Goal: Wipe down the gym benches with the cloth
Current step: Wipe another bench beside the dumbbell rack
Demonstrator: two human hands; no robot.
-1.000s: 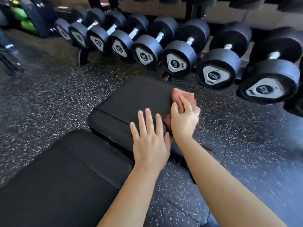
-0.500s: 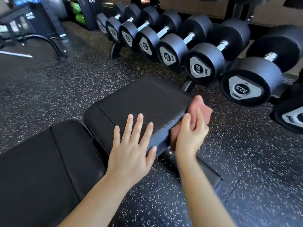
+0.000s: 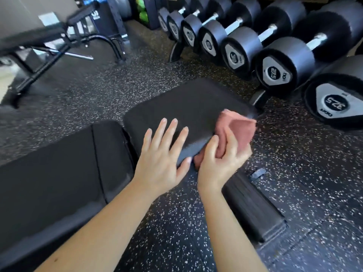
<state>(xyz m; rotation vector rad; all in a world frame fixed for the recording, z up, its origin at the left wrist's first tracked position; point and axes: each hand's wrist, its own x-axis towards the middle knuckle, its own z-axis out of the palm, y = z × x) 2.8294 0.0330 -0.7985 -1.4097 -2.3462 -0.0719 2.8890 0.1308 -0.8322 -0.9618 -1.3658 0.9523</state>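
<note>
Floor (image 3: 98, 99): black speckled rubber, with dumbbells (image 3: 275, 61) lined up at upper right and a second bench (image 3: 33, 40) at upper left.
Bench (image 3: 117, 146): its long axis is laid from lower left to upper right; the seat pad (image 3: 186, 107) is pointed toward the dumbbells, the back pad (image 3: 49, 173) nearer.
Cloth (image 3: 238, 130): pink, bunched, pressed against the seat pad's right edge, up to its far corner.
Left hand (image 3: 163, 158): laid flat on the seat pad, fingers straight and spread.
Right hand (image 3: 218, 163): fingers are curled round the cloth.
</note>
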